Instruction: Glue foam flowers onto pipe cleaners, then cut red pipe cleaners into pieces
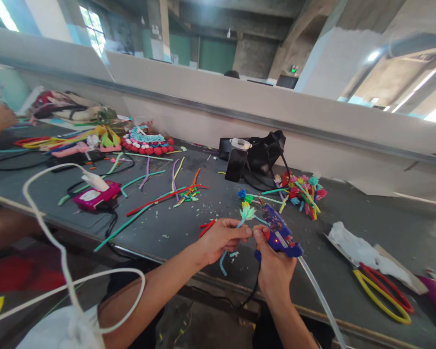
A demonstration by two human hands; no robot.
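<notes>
My left hand (220,240) pinches the light-blue stem of a pipe cleaner flower (247,212), its pale green petals pointing up. The stem's lower end (222,265) hangs below my fingers. Wrapped around a dark blue hot glue gun (276,228), my right hand (273,271) sits close beside the left, thumb near the left fingertips. A small red light glows on the gun, and a clear glue stick (321,298) runs out of its back. Just behind the held flower are blue and green pompom-like heads (243,195).
Loose pipe cleaners (148,203) and scraps lie left of my hands. A pink power strip (97,196) with a white cable is farther left. Behind stand a phone (236,164), a black bag (267,154) and a flower bunch (307,194). Another person's hand (0,118) is at far left.
</notes>
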